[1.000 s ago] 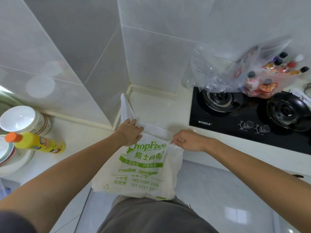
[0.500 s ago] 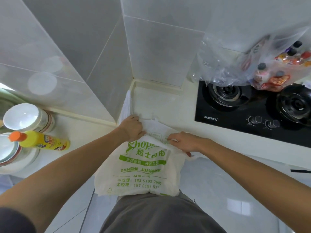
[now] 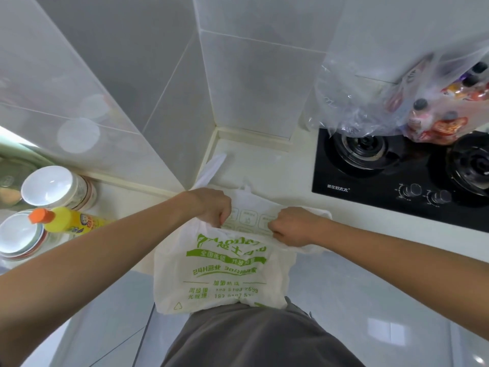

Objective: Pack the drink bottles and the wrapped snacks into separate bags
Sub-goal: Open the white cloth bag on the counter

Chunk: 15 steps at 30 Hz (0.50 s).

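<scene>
We had the white shopping bag (image 3: 222,271) with green print draped over the front edge of the counter (image 3: 264,168), its body hanging down toward the floor and its mouth lying on the counter top near the inner corner where the two tiled walls meet. Our left hand (image 3: 211,205) was curled and pinching the near layer of the bag's rim, and our right hand (image 3: 293,225) was likewise clenched on the rim just beside it, with the printed inner face of the bag showing between the two. One handle loop (image 3: 211,169) lay stretched back toward the wall corner. The drinks and snacks were not yet sorted: they sat together inside the clear plastic bag (image 3: 412,102) at the far right end of the counter, resting over the back of the black gas hob (image 3: 397,168), well apart from our hands. We judged the step in hand to be opening the white bag. To do it well, each hand should hold one layer only, so that drawing them apart separates the film and does not merely stretch it; if the layers cling, a small rub between thumb and finger should free them. The mouth should stay on the counter, since the hanging body could drag the bag off the edge. At the left end stood stacked bowls (image 3: 53,186) and a yellow bottle (image 3: 68,221).
</scene>
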Motion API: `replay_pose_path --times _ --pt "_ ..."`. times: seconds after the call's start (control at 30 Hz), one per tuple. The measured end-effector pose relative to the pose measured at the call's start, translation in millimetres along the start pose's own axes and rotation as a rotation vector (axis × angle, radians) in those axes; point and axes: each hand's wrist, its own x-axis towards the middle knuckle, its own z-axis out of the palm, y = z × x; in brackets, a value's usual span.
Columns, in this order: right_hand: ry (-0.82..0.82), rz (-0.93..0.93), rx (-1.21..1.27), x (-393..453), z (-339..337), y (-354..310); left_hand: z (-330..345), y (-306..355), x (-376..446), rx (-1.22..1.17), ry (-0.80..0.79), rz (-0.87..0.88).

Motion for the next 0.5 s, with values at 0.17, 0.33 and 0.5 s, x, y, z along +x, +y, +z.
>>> replay_pose_path --times 0.17,0.33,0.5 --pt "-0.093 0.066 -0.119 -13.0 -3.4 29.3 -2.1 -1.2 -12.7 0.080 -0.004 -0.027" --pt "-0.082 0.204 -0.146 -30.4 -13.1 36.1 -0.1 -12.0 -21.4 0.143 -0.043 -0.085" --pt "-0.070 0.386 -0.023 -30.9 -17.9 35.8 3.1 -9.2 -23.2 0.230 -0.007 -0.162"
